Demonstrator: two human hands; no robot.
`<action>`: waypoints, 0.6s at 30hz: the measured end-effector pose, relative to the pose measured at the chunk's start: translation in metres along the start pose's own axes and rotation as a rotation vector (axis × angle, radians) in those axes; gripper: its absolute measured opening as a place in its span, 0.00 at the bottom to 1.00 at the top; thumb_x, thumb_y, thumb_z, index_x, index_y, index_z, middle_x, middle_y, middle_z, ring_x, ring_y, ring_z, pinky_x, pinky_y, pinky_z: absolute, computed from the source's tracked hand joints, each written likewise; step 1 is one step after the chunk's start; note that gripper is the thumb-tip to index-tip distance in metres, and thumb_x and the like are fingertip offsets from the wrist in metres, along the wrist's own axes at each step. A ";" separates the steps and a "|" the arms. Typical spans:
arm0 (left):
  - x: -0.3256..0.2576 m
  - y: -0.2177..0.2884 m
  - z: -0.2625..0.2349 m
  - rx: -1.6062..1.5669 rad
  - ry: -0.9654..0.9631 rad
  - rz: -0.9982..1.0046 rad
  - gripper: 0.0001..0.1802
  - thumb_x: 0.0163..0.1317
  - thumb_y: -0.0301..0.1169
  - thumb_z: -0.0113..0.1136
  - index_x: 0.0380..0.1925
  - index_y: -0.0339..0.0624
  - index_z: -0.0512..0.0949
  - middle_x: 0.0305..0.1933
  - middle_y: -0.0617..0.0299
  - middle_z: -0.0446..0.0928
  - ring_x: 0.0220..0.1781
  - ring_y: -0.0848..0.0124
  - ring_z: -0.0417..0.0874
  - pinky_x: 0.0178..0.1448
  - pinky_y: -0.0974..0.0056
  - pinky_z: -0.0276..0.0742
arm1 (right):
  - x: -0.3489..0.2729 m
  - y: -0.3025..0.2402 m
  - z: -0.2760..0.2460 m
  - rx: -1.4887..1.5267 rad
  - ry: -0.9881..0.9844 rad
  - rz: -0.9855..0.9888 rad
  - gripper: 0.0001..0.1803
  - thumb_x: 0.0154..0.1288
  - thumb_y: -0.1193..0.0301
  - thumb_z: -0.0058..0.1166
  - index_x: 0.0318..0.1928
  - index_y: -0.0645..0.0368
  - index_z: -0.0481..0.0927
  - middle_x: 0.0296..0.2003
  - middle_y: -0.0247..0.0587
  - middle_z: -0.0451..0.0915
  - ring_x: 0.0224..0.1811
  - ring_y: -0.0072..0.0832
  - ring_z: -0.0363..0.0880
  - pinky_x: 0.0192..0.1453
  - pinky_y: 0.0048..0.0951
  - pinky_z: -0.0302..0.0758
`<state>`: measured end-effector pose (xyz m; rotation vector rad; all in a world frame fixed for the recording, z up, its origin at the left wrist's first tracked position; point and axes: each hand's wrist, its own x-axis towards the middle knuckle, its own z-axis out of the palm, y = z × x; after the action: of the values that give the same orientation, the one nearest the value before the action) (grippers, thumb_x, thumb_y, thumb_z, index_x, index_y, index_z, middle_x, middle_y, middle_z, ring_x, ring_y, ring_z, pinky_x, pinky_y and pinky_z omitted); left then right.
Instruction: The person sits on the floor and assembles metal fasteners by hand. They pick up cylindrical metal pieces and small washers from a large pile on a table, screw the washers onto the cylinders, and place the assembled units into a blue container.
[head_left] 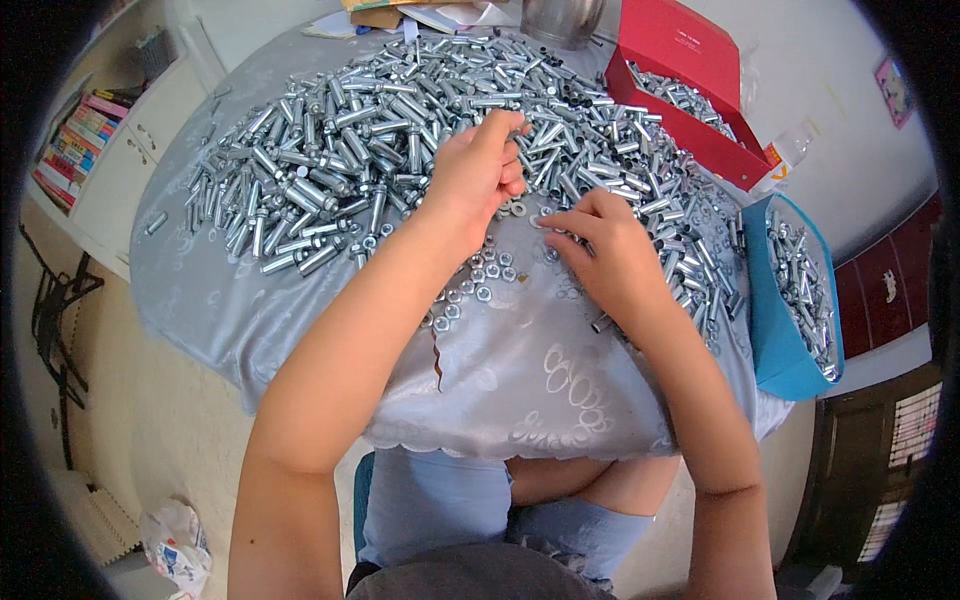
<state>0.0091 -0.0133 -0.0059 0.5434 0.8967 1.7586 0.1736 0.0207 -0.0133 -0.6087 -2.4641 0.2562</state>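
Head view: left hand (pixel 478 170) pinching small metal sleeve (pixel 515 128) at near edge of sleeve heap (pixel 380 130). Right hand (pixel 600 250) fingertips curled, pressing washer (pixel 537 221) on worktop (pixel 520 380). Loose nuts (pixel 480 280) lie near, between hands; left hand nearer heap.

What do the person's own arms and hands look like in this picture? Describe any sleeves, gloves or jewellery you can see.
Both forearms come in bare from the lower edge, with no sleeve showing on either. The left hand and the right hand wear no gloves. No ring, watch or bracelet can be seen on either hand or wrist.
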 end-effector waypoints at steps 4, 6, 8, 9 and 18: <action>0.002 -0.004 -0.004 0.030 0.008 0.022 0.12 0.53 0.38 0.54 0.28 0.40 0.71 0.15 0.75 0.55 0.16 0.82 0.57 0.23 0.74 0.57 | 0.020 0.006 0.009 -0.190 -0.096 -0.055 0.09 0.46 0.69 0.60 0.31 0.52 0.82 0.27 0.40 0.72 0.36 0.35 0.71 0.41 0.33 0.70; 0.002 -0.003 -0.005 0.031 0.016 0.016 0.13 0.52 0.38 0.54 0.27 0.39 0.71 0.15 0.75 0.55 0.16 0.82 0.57 0.23 0.74 0.56 | 0.026 0.009 0.007 -0.253 -0.168 -0.049 0.08 0.45 0.68 0.60 0.30 0.52 0.83 0.27 0.40 0.73 0.36 0.36 0.71 0.41 0.33 0.70; 0.002 -0.003 -0.006 0.017 0.009 0.011 0.12 0.51 0.39 0.55 0.26 0.40 0.71 0.15 0.74 0.57 0.17 0.81 0.58 0.22 0.74 0.56 | 0.030 0.006 0.007 -0.212 -0.193 -0.031 0.06 0.44 0.68 0.61 0.27 0.52 0.83 0.28 0.41 0.74 0.36 0.37 0.71 0.42 0.34 0.70; 0.002 -0.002 -0.006 0.014 -0.003 0.008 0.12 0.51 0.39 0.55 0.26 0.41 0.71 0.15 0.74 0.57 0.17 0.81 0.58 0.22 0.74 0.56 | 0.031 0.005 0.006 -0.199 -0.205 -0.024 0.06 0.44 0.68 0.61 0.27 0.52 0.82 0.28 0.41 0.74 0.36 0.37 0.71 0.42 0.34 0.70; 0.000 -0.001 -0.005 0.183 -0.032 -0.080 0.12 0.50 0.40 0.56 0.18 0.46 0.69 0.14 0.71 0.61 0.16 0.79 0.60 0.22 0.71 0.58 | 0.019 -0.004 0.000 -0.066 0.041 -0.157 0.09 0.48 0.75 0.58 0.32 0.59 0.74 0.30 0.39 0.74 0.36 0.36 0.71 0.42 0.32 0.68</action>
<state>0.0061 -0.0143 -0.0096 0.6436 1.0490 1.6007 0.1584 0.0267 -0.0022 -0.4399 -2.4729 0.1003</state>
